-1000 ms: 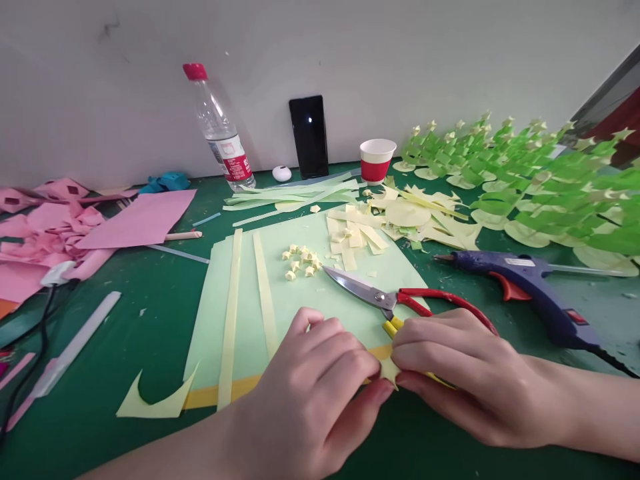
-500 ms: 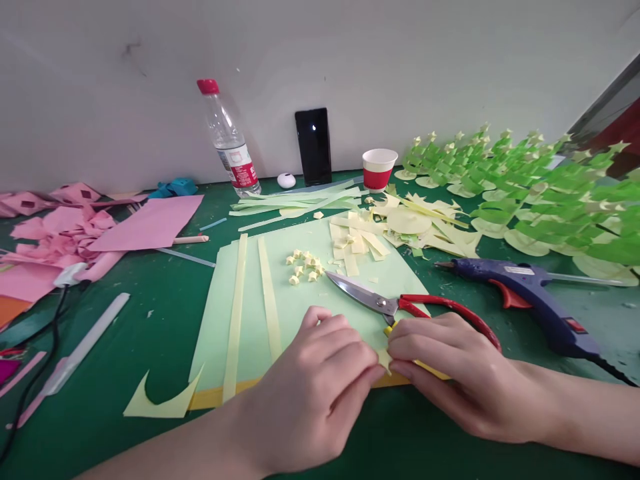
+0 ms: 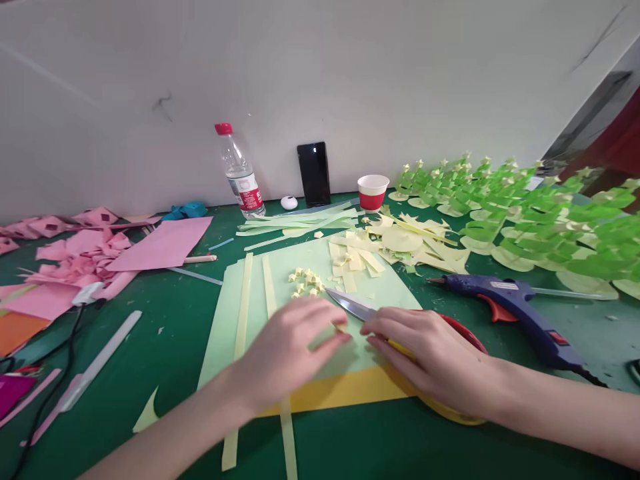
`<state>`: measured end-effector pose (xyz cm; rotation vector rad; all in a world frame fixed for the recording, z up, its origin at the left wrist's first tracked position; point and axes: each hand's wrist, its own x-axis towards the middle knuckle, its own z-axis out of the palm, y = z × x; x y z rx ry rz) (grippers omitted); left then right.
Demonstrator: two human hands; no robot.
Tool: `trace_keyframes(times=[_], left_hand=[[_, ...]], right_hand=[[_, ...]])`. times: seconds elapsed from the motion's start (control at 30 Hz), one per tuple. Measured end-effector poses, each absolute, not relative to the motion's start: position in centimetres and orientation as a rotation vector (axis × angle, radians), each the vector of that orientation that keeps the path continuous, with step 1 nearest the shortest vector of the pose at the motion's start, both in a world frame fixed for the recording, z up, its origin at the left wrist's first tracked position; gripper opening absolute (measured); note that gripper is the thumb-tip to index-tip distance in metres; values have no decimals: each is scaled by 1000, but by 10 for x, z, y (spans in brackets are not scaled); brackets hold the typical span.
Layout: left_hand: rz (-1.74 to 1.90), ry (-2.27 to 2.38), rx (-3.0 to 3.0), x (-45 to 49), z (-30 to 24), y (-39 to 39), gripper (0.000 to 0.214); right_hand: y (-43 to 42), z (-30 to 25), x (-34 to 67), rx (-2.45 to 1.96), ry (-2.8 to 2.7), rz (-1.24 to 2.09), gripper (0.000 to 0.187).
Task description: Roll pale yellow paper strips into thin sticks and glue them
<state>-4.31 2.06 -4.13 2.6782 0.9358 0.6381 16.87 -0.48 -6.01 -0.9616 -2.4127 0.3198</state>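
Observation:
Between the thumb and fingers of my left hand (image 3: pixel 295 347) is a small pale-yellow folded paper star (image 3: pixel 341 327). Just to its right my right hand (image 3: pixel 415 347) hovers over the scissors, its fingers stretched forward and no object visible in them. The scissors' blade (image 3: pixel 350 305) points away to the left; their red and yellow handles (image 3: pixel 463 327) are partly covered by that hand. A cluster of little paper stars (image 3: pixel 306 283) lies beyond my left hand on light-green paper sheets (image 3: pixel 227 320). Two long yellow paper strips (image 3: pixel 243 313) run down the left of the sheets, one passing under my left hand.
Yellow paper scraps (image 3: pixel 415 237) and green strips (image 3: pixel 300 220) lie at the back, near a bottle (image 3: pixel 243 177), a phone (image 3: pixel 314 175) and a paper cup (image 3: pixel 373 193). A glue gun (image 3: pixel 505 300) and green paper plants (image 3: pixel 530 213) occupy the right; pink paper (image 3: pixel 163 243) the left.
My hands have parted and moved further over the sheets. The left one carries the star away from the right one, whose fingers have loosened. The camera view has tilted up slightly.

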Motion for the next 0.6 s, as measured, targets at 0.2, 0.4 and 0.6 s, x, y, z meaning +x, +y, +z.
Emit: trace_keyframes(times=[0.2,0.4,0.6], left_hand=[[410,1220,2749,-68,-46,63,17],[398,1389,2797,-73,-60,77,28],[302,1493,2718,-76,-60,87,30]], right_hand=[[28,-49,149,-1287,-2438,377,26],[76,-41,113,-1439,-2594,468,33],[106,-42,88,-1442,-2794,543,31]])
